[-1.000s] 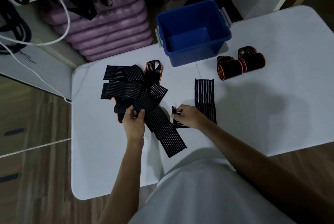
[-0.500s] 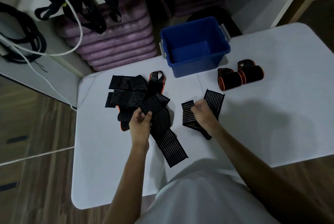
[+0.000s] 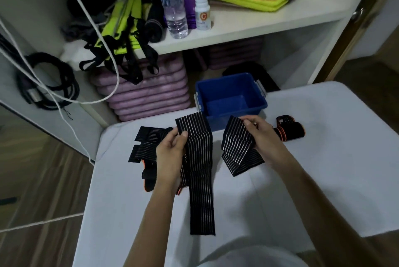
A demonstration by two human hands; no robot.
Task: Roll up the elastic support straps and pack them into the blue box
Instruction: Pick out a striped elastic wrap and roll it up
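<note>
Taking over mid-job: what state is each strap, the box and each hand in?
Blue box: open, empty.
Long strap: unrolled, lifted by left hand.
Folded strap: bunched, gripped by right hand.
Rolled straps: rolled, on table.
Strap pile: loose, unrolled.

White table (image 3: 313, 180): blue box (image 3: 232, 113) at far edge, rolled straps (image 3: 290, 132) right, loose strap pile (image 3: 146, 148) left.

The left hand (image 3: 172, 154) now lifts one long black silver-striped elastic strap (image 3: 199, 171) out of the pile, its end hanging toward the surface. The right hand (image 3: 260, 135) raises its folded black striped strap (image 3: 237, 148) higher. The view tilts upward.
</note>
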